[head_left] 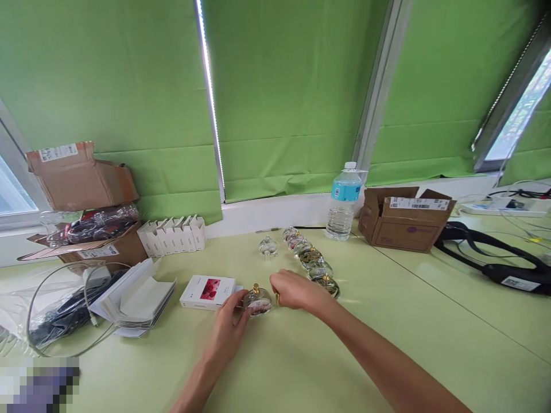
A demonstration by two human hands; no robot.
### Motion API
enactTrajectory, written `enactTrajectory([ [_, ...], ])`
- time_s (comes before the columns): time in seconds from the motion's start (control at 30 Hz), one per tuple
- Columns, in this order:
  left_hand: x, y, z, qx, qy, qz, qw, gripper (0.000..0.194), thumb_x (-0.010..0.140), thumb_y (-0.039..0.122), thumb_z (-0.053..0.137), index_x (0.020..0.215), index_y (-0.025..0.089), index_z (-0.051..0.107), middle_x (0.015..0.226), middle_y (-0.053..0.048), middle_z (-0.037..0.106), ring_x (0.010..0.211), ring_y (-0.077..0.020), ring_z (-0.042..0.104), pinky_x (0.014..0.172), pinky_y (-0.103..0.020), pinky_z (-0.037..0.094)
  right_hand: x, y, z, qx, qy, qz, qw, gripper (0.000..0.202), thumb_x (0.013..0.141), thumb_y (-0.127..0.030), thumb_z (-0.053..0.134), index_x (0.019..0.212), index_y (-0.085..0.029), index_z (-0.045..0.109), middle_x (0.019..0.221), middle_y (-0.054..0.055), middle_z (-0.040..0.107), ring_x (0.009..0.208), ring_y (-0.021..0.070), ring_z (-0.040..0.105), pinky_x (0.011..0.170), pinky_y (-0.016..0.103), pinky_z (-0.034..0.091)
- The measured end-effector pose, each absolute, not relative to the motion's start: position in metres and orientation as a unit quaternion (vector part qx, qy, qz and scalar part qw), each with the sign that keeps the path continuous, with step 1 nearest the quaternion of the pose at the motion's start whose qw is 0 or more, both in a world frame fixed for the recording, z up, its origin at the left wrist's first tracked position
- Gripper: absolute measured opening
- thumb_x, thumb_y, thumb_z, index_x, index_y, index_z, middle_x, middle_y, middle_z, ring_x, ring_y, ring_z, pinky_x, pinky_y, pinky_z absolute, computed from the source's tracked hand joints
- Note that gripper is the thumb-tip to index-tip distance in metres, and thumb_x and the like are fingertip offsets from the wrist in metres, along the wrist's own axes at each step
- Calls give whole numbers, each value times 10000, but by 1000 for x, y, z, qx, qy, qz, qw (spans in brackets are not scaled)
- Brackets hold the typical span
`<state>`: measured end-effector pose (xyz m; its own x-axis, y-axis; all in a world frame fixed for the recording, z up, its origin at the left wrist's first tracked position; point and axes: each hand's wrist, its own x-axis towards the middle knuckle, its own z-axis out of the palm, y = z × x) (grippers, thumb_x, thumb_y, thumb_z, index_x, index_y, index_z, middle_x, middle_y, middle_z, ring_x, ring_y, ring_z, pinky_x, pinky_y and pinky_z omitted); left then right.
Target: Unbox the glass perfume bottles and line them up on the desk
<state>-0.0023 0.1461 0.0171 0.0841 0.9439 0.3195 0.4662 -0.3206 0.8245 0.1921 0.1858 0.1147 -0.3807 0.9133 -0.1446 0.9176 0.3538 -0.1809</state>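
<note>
A round, flat glass bottle (257, 304) with a gold neck and a pinkish label stands upright on the table. My left hand (230, 321) grips its left side between thumb and fingers. Just right of the bottle, my right hand (297, 289) is closed, its fingers curled. A small gold-coloured piece (278, 299) shows at those fingers; its kind is unclear. Beside my left hand lies a white box (207, 291) with a red flower picture. Beyond my right hand runs a row of similar glass bottles (316, 267). A single clear glass piece (268, 246) stands left of that row.
White cartons (174, 236) line up at the back left, near stacked brown boxes (86, 180). Folded white card sheets (140, 298) and a bagged cable (60, 321) lie left. A water bottle (344, 201), an open brown box (404, 223) and a black headset (508, 269) stand right.
</note>
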Motion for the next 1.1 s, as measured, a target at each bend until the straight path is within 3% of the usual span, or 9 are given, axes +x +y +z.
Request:
enactTrajectory([
  [0.13, -4, 146, 16, 686, 517, 434, 271, 349, 870, 367, 518, 1187, 225, 549, 1148, -84, 655, 1044, -234, 611, 907, -391, 491, 183, 184, 104, 540, 833, -112, 46, 265, 660, -71, 616, 902, -168, 666, 978, 113, 659, 828, 221, 633, 536, 232, 336],
  [0.23, -4, 145, 17, 689, 513, 432, 274, 339, 873, 354, 514, 1185, 226, 549, 1148, -80, 654, 1028, -228, 618, 899, -378, 494, 189, 188, 109, 534, 834, -124, 58, 389, 608, -184, 716, 993, -187, 655, 1024, 100, 651, 842, 230, 633, 535, 231, 349],
  [0.33, -4, 144, 20, 690, 511, 433, 274, 331, 875, 357, 513, 1177, 227, 551, 1136, -79, 654, 1008, -229, 625, 876, -366, 500, 198, 190, 124, 522, 840, -149, 1, 494, 666, -355, 701, 1129, -210, 609, 1092, 96, 629, 913, 231, 613, 587, 240, 378],
  [0.47, -3, 143, 24, 694, 511, 424, 278, 321, 877, 364, 512, 1164, 230, 559, 1102, -77, 658, 974, -232, 634, 841, -357, 503, 195, 186, 134, 442, 865, -216, -101, 451, 792, -465, 576, 1174, -227, 585, 976, 48, 666, 815, 170, 613, 629, 230, 391],
  [0.53, -3, 144, 24, 697, 508, 424, 277, 309, 876, 350, 514, 1158, 234, 563, 1112, -73, 653, 978, -230, 632, 847, -354, 497, 186, 184, 130, 421, 876, -196, -131, 396, 803, -431, 571, 1128, -207, 614, 923, 47, 675, 790, 165, 604, 626, 228, 376],
  [0.67, -4, 146, 24, 699, 506, 422, 279, 305, 873, 330, 519, 1160, 236, 565, 1102, -70, 656, 967, -226, 636, 855, -352, 491, 171, 186, 120, 415, 889, -121, -151, 160, 801, -273, 558, 829, -168, 675, 818, 48, 675, 750, 154, 573, 619, 229, 332],
  [0.77, -4, 146, 24, 701, 505, 421, 277, 300, 870, 328, 522, 1151, 239, 577, 1111, -68, 654, 971, -226, 634, 861, -351, 488, 173, 189, 124, 411, 889, -105, -172, 166, 810, -240, 536, 737, -160, 662, 751, 32, 661, 700, 133, 541, 608, 226, 313],
  [0.97, -3, 145, 24, 690, 513, 424, 285, 312, 865, 354, 530, 1148, 234, 581, 1107, -73, 657, 956, -225, 634, 853, -353, 493, 193, 181, 145, 409, 888, -143, -154, 167, 784, -170, 526, 800, -164, 692, 714, 12, 644, 653, 115, 519, 572, 216, 300],
  [1.1, -3, 146, 23, 686, 511, 431, 288, 326, 863, 368, 532, 1154, 226, 577, 1080, -77, 662, 941, -225, 634, 852, -364, 495, 191, 170, 140, 422, 883, -192, -76, 150, 778, -201, 561, 832, -190, 701, 685, -2, 626, 575, 101, 497, 510, 211, 274],
])
